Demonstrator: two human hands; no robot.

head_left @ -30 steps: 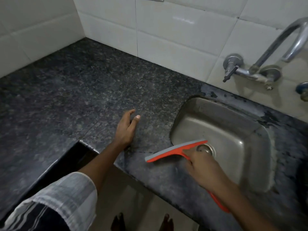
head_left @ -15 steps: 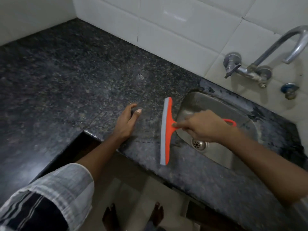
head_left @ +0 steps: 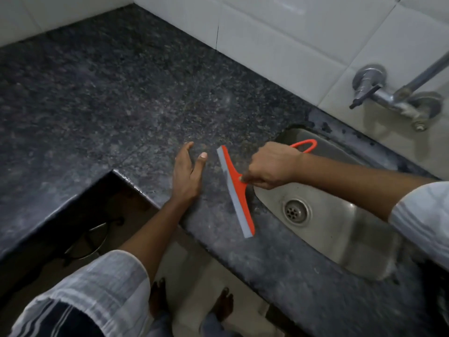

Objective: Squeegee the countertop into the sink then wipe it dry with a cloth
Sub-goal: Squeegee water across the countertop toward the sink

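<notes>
Your right hand point(head_left: 272, 165) has its fingers curled tight round the handle of the orange squeegee point(head_left: 234, 190), whose blade lies on the dark surface point(head_left: 121, 105) just left of the sink point(head_left: 340, 227). Your left hand point(head_left: 188, 172) rests flat beside the blade, fingers relaxed, holding nothing.

An orange squeegee point(head_left: 237, 190) with a grey blade apparently rests on the dark speckled countertop point(head_left: 121, 105) beside the steel sink point(head_left: 340, 234).

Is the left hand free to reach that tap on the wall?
Probably not easily: the left hand rests on the countertop, and the right hand holding the squeegee lies between it and the tap.
</notes>
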